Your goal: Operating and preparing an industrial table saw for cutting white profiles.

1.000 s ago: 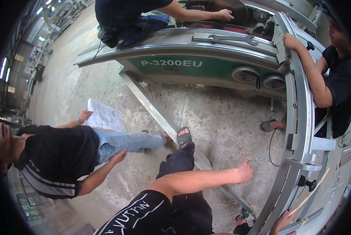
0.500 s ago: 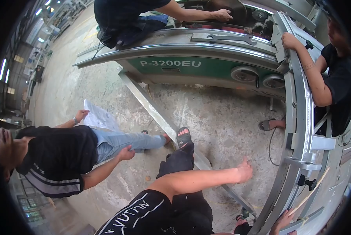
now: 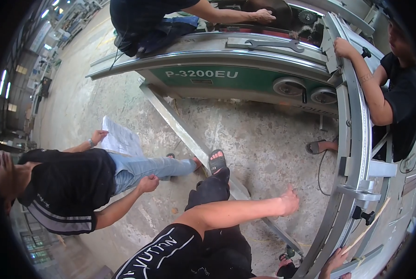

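My left hand hangs in the air over the concrete floor, its forearm lying across my raised knee. Nothing is in it; the fingers look loose and partly spread. My foot in a dark sandal rests on a slanting metal beam. At the lower right edge another hand lies by a long metal rail, close to the end of a thin wooden strip. Its arm is cut off, so I cannot tell whether it is my right hand.
A green and grey saw machine stands ahead, with a wrench on top. One person reaches in near the round blade. Another grips the rail's far end. A third, at left, holds paper sheets.
The person at left has shifted the paper sheets slightly to the right and drawn the free hand a little. My left hand stays in almost the same place.
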Available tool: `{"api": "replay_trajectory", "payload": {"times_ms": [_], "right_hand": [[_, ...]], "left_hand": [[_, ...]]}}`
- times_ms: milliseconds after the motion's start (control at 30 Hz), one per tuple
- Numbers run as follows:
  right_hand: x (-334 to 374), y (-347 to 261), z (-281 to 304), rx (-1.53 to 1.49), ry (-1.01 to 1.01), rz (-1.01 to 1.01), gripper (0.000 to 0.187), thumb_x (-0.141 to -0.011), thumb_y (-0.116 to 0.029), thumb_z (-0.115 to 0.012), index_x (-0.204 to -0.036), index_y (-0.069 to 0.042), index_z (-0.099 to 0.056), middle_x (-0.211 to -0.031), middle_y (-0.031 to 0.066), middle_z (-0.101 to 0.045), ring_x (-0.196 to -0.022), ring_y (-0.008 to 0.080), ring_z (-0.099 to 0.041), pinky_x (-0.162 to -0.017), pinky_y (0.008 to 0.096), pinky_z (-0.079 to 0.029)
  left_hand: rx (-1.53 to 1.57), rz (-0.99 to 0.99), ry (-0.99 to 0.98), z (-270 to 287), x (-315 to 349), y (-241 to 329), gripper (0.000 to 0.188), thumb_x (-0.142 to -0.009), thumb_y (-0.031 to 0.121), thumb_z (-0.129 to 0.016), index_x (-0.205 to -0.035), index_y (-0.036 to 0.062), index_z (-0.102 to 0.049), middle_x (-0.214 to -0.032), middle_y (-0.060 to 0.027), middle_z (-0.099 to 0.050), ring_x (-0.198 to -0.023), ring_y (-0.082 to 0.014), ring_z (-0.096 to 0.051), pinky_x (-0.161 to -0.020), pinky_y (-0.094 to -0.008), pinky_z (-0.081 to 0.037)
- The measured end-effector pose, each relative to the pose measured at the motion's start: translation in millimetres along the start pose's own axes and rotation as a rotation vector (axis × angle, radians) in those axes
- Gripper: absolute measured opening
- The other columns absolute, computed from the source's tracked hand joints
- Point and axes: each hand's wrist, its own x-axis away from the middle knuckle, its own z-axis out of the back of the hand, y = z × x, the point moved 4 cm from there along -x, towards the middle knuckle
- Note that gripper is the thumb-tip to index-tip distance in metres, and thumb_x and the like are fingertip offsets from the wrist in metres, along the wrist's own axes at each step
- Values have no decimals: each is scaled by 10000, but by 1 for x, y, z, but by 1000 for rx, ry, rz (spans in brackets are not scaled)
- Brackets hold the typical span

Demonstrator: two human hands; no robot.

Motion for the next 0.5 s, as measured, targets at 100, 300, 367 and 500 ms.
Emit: {"api": "replay_trajectory", "payload": {"times_ms": [100, 300, 367, 500], "right_hand": [[-1, 1, 0, -43, -11, -37, 377, -840, -278, -503, -1067, 23, -485, -847, 129, -451, -766, 256, -451, -694, 341, -370], [-2, -5, 3, -2, 6, 36, 392, -849, -299, -492, -1053, 36, -483, -823, 133, -456, -750, 251, -440, -706, 339, -364], [-3, -4, 1, -51, -38, -43, 397, -851, -302, -489, -1050, 41, -482, -823, 135, -459, -750, 250, -438, -711, 338, -362], [-1, -8, 2, -56, -2, -13, 394, -853, -292, -488, -1053, 47, -479, -841, 140, -464, -759, 246, -435, -712, 334, -360]], "left_hand": [[5, 14, 30, -1, 0, 0, 288, -754, 206, -520, -1004, 94, -612, -1051, -141, -552, -1044, -344, -474, -881, -618, -277], [21, 10, 33, 0, 1, 0, 287, -764, 213, -508, -1005, 96, -612, -1051, -156, -547, -1045, -356, -468, -885, -615, -270], [24, 8, 23, -1, 0, 0, 286, -762, 210, -511, -1005, 97, -612, -1054, -160, -544, -1050, -359, -464, -886, -615, -270], [-5, 9, 36, 0, 1, 1, 281, -754, 196, -523, -1001, 98, -614, -1052, -161, -543, -1052, -357, -461, -886, -616, -269]]}}
